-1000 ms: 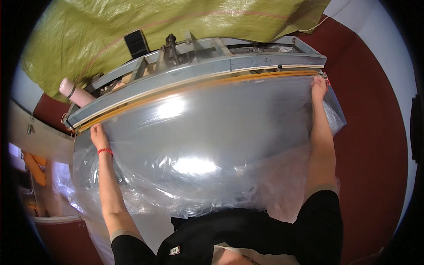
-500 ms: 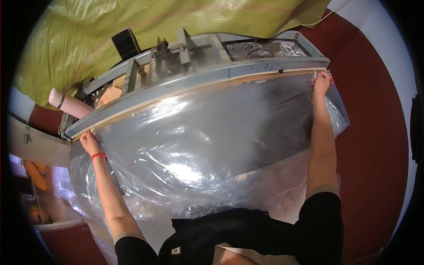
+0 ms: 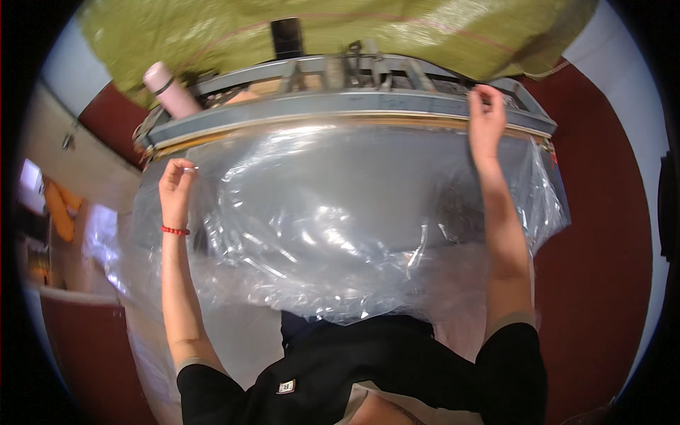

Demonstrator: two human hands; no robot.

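Observation:
A large sheet of clear plastic film (image 3: 312, 234), wrinkled and glossy, lies over a dark flat panel (image 3: 397, 152) in front of me. Over its left part, my left hand (image 3: 175, 191) is closed in a pinch. A small pale glint shows at its fingertips; what it is I cannot make out. My right hand (image 3: 487, 124) is raised over the right part of the long grey metal frame (image 3: 319, 104). Its fingers are loosely curled with a gap to the thumb, slightly blurred, and nothing shows between them.
A pink bottle (image 3: 172, 91) leans at the frame's left end. A black rectangular object (image 3: 286, 38) rests by the yellow-green woven sheet (image 3: 411, 32) behind the frame. Metal crossbars (image 3: 379, 71) stand inside the frame. Dark red floor (image 3: 595, 234) lies to the right.
Both hands have left the panel's far corners and moved inward; the right hand has come up off the film's edge. The view has turned, so the frame now looks more level.

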